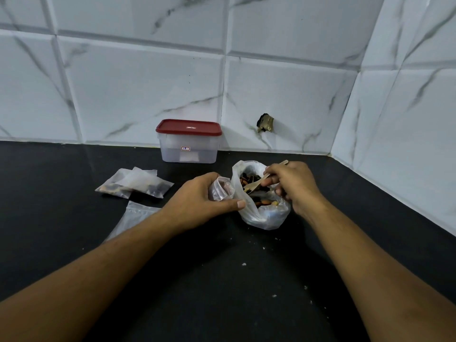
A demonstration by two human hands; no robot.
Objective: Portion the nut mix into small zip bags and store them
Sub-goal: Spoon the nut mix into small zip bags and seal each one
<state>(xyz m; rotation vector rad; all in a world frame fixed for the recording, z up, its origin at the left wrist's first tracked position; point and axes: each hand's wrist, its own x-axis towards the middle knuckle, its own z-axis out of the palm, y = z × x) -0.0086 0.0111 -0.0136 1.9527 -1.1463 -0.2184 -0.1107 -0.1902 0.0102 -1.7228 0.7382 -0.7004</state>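
Between your two sets of fingers sits the big plastic bag [261, 214], mouth open, with the nut mix [265, 203] inside. Your left hand [202, 199] has its fingers curled round a small zip bag [219, 190] and holds its mouth open; that bag touches the big bag's left wall. Left thumb is stretched out, with its tip against the big bag's near rim. Your right hand [294, 183] pinches a wooden spoon [255, 184]: thumb and fingers clamped on the handle, bowl down among the nuts just right of the small bag's mouth, handle end poking out behind the knuckles. Can't tell whether anything is on the spoon. Well left of your left fingers, two filled zip bags [134, 185] lie flat, overlapping. Nearer you than those, an empty zip bag [134, 215] lies flat, partly hidden under your left forearm. Beyond your left fingers, against the tiled wall [283, 95], a clear container [188, 151] stands with its red lid on. Black counter [222, 287] has pale specks [243, 264] between your forearms.
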